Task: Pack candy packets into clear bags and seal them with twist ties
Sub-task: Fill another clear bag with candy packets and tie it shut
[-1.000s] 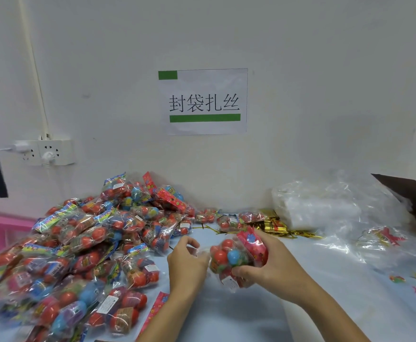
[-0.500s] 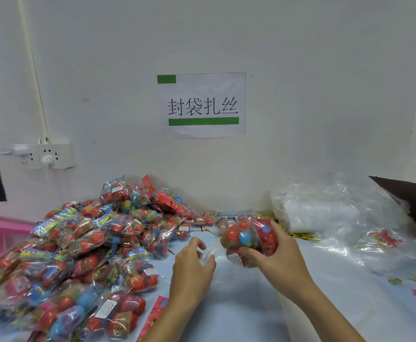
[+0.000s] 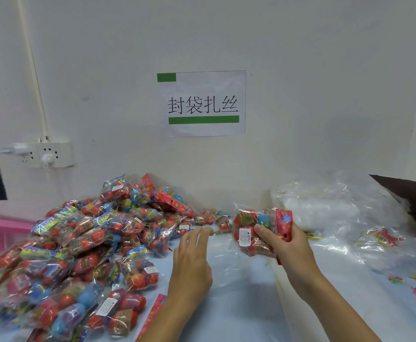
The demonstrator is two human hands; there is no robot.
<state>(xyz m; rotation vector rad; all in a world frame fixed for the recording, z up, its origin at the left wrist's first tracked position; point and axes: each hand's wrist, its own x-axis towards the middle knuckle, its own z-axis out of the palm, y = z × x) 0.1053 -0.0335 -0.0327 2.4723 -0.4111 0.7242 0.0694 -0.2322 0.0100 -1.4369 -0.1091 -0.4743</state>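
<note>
Many candy packets (image 3: pixel 83 245) heaped left, clear bags (image 3: pixel 325 208) right

A paper sign (image 3: pixel 203 104) is stuck flat on the white wall (image 3: pixel 313 82); it carries 4 black characters between 2 green bars, a short one at its top left corner and a long one beneath the writing. Down and to the left of the sign, a white double socket (image 3: pixel 46 154) is fixed to the wall, with a white charger (image 3: pixel 19 148) and its cable plugged into its left side and a white conduit (image 3: pixel 33 67) rising from it. Far left of the sign, lower down, a pink plastic piece (image 3: pixel 3 224) shows at the frame edge. Far right of the sign and lower, a dark brown flap (image 3: pixel 414 196) juts in. Below the sign lies the pale blue worktop (image 3: pixel 239 299).
</note>
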